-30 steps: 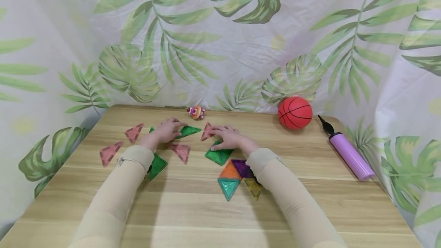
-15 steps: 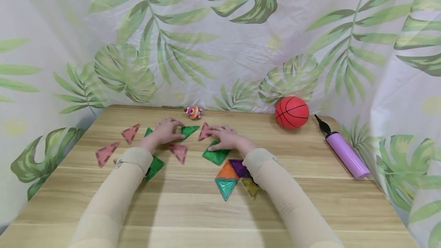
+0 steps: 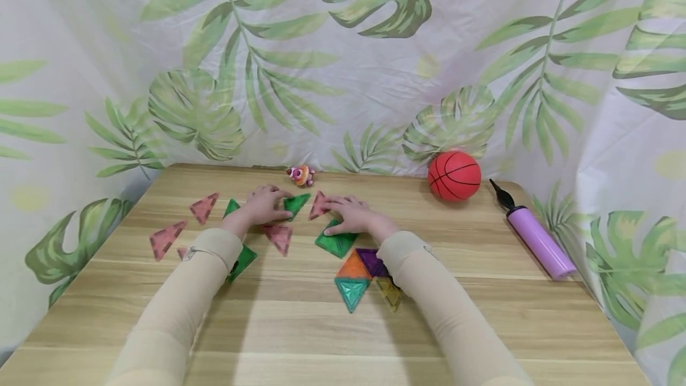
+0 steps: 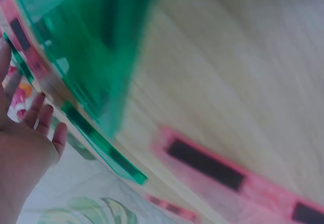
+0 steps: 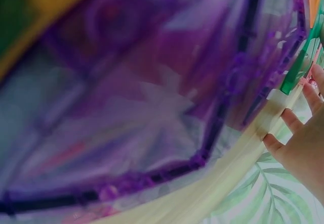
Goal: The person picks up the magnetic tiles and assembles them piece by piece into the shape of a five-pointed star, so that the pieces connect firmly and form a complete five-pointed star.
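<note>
My left hand (image 3: pixel 264 205) pinches a green triangular magnetic tile (image 3: pixel 298 202) between thumb and fingers, just above or on the wooden table. My right hand (image 3: pixel 351 217) lies with spread fingers; its fingertips touch a small pink triangular tile (image 3: pixel 317 206) and its thumb rests on a green square tile (image 3: pixel 336 243). Between the hands lies another pink triangular tile (image 3: pixel 279 237). Partly covered by my left wrist are a green tile (image 3: pixel 244 261) and a second green tile (image 3: pixel 231 206). The left wrist view is blurred, with large green and pink tiles close up.
Nearer me sit orange (image 3: pixel 354 265), purple (image 3: pixel 371 260), teal (image 3: pixel 351 292) and yellow (image 3: pixel 389 293) triangular tiles. Pink tiles (image 3: pixel 167 239) lie at left. A toy figure (image 3: pixel 301 175), a red ball (image 3: pixel 454 176) and a purple hand pump (image 3: pixel 540 242) stand towards the back and right.
The green triangular tile in my left hand has turned, its far tip swinging up and its near edge now pointing down by the thumb. The right hand stays in place.
</note>
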Demonstrator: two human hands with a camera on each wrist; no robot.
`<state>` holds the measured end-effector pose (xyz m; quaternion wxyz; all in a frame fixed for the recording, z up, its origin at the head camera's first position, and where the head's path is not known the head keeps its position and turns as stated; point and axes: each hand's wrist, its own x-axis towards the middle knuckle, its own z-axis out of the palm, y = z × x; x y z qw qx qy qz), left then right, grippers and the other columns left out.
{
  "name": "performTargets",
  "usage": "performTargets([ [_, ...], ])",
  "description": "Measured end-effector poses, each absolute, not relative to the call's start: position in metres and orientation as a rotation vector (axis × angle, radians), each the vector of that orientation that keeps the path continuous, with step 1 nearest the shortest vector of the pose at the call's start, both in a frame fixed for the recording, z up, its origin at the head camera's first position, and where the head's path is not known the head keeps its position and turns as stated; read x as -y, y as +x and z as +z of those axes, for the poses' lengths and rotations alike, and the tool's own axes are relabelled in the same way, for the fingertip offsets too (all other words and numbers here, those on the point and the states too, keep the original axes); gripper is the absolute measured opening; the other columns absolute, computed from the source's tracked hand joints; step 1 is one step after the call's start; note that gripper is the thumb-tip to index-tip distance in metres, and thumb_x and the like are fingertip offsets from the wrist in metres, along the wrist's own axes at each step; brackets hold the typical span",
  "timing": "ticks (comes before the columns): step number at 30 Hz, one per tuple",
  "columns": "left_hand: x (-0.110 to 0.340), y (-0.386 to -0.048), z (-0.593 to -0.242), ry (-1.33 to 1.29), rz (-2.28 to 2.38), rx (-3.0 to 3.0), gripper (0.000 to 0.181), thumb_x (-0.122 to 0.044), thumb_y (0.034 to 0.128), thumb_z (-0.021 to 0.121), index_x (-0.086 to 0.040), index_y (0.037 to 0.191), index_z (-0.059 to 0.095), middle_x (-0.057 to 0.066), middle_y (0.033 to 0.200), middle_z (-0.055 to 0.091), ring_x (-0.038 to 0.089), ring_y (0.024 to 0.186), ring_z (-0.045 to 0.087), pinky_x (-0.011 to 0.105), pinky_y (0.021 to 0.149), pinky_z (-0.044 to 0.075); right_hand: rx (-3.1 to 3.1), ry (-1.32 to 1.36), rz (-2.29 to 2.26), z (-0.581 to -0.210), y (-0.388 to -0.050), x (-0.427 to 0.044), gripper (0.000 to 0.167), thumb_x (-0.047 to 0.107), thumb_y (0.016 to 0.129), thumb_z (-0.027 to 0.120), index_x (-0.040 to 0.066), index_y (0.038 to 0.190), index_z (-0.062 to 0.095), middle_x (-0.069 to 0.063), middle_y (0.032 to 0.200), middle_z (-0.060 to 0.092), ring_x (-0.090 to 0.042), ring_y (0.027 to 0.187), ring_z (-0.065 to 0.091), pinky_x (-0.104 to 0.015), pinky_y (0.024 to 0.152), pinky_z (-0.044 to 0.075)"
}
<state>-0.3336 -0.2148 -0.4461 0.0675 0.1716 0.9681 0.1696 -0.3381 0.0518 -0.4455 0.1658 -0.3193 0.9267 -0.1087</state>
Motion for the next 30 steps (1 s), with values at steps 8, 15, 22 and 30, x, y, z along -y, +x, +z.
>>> performTargets([
  [8, 0.194, -0.334, -0.446, 0.445, 0.469, -2.971, 0.058, -0.044, 0.0849, 0.067, -0.012, 0.132, 0.053, 0.027, 0.135, 0.043, 0.047, 0.123, 0.036, 0.065, 0.099, 0.024, -2.639, -0.909, -0.3, -0.445, -0.337, -0.051, 0.073, 0.054, 0.087, 0.059, 0.028, 0.148, 0.03, 0.004, 0.157, 0.016, -0.031, 0.141, 0.016, -0.056, 0.109, 0.02],
  [15, 0.177, -0.33, -0.44, 0.389, 0.36, -2.989, 0.058, -0.048, 0.0858, 0.064, -0.011, 0.13, 0.055, 0.024, 0.134, 0.046, 0.046, 0.125, 0.036, 0.062, 0.102, 0.025, -2.631, -0.954, -0.3, -0.443, -0.337, -0.052, 0.072, 0.054, 0.087, 0.058, 0.029, 0.148, 0.03, 0.004, 0.157, 0.017, -0.031, 0.14, 0.018, -0.058, 0.107, 0.022],
  [22, 0.185, -0.324, -0.431, 0.469, 0.384, -2.962, 0.061, -0.045, 0.0859, 0.065, -0.012, 0.135, 0.05, 0.024, 0.137, 0.043, 0.046, 0.127, 0.033, 0.063, 0.1, 0.025, -2.621, -0.979, -0.296, -0.442, -0.337, -0.053, 0.072, 0.054, 0.087, 0.058, 0.029, 0.149, 0.029, 0.003, 0.157, 0.018, -0.032, 0.14, 0.018, -0.058, 0.107, 0.022],
  [30, 0.215, -0.306, -0.41, 0.541, 0.497, -2.918, 0.068, -0.043, 0.0832, 0.069, -0.014, 0.139, 0.046, 0.024, 0.142, 0.039, 0.048, 0.13, 0.028, 0.069, 0.101, 0.018, -2.643, -0.98, -0.253, -0.446, -0.337, -0.053, 0.072, 0.057, 0.087, 0.056, 0.032, 0.149, 0.028, 0.005, 0.157, 0.017, -0.033, 0.14, 0.018, -0.058, 0.107, 0.023],
])
